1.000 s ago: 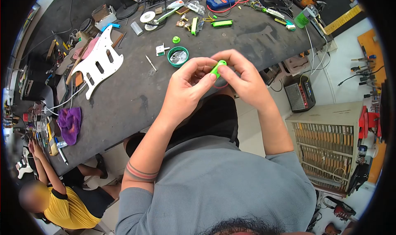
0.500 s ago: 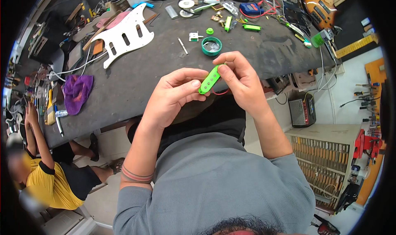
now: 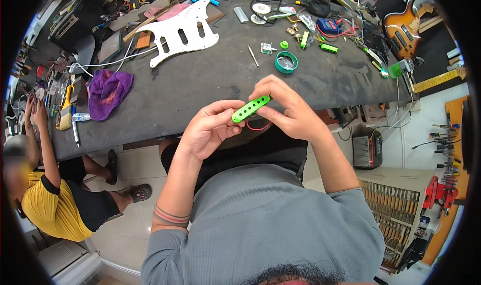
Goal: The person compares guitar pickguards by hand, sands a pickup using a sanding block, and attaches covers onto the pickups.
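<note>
A bright green guitar pickup point(image 3: 250, 109) with a row of dark round holes along its face is held between my two hands, in front of the workbench edge. My left hand point(image 3: 208, 129) pinches its lower left end between thumb and fingers. Gripping the upper right end is my right hand point(image 3: 288, 109), with the thumb below and the fingers curled over the top. A red wire point(image 3: 258, 129) loops down beneath the pickup. Farther in on the bench stand a green round dish point(image 3: 277, 62), a small switch point(image 3: 267, 48) and a green knob point(image 3: 284, 44).
A white pickguard point(image 3: 192, 33) and a purple cloth point(image 3: 107, 97) lie on the left of the dark bench point(image 3: 200, 79). Two more green pickup parts point(image 3: 328, 48) lie at the back right. A person in a yellow shirt point(image 3: 47, 200) sits at the left.
The pickup has turned to lie more level, and its face now shows dark holes where metal-coloured dots showed before. The bench appears shifted to the right in view.
</note>
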`<action>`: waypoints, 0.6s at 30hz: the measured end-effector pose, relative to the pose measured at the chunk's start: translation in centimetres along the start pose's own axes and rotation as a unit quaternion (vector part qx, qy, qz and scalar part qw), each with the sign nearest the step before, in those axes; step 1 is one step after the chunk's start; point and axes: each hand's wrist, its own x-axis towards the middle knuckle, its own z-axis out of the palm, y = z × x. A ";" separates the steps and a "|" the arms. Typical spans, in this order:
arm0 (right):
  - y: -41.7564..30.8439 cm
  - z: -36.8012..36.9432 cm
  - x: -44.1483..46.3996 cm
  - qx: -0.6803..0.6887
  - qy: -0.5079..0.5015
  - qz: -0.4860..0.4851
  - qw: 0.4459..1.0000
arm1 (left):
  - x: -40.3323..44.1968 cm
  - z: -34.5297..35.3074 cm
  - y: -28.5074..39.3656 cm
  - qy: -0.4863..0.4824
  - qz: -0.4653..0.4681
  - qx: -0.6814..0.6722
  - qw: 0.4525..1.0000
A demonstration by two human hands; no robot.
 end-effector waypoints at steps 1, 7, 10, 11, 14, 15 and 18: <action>0.1 0.0 0.2 0.004 -0.004 0.008 1.000 | -0.1 -0.1 0.1 -0.005 0.003 -0.010 1.000; 1.7 0.2 0.4 0.054 0.119 -0.013 0.991 | -0.2 0.4 0.2 0.057 0.033 0.046 0.997; 2.7 -1.7 -0.9 0.153 0.268 0.113 0.944 | -0.6 0.8 0.8 0.082 0.068 0.097 0.990; 3.1 -2.5 -1.1 0.170 0.325 0.143 0.919 | -0.7 0.9 1.0 0.086 0.078 0.105 0.988; 6.6 -5.5 -3.1 -0.178 0.362 0.175 0.898 | -1.0 1.1 1.4 0.098 0.097 0.122 0.983; 8.6 -6.4 -4.3 -0.277 0.351 0.162 0.880 | -1.1 1.3 1.6 0.102 0.099 0.125 0.982; 11.4 -7.7 -5.8 -0.405 0.330 0.216 0.825 | -1.0 1.2 2.3 0.101 0.107 0.123 0.981</action>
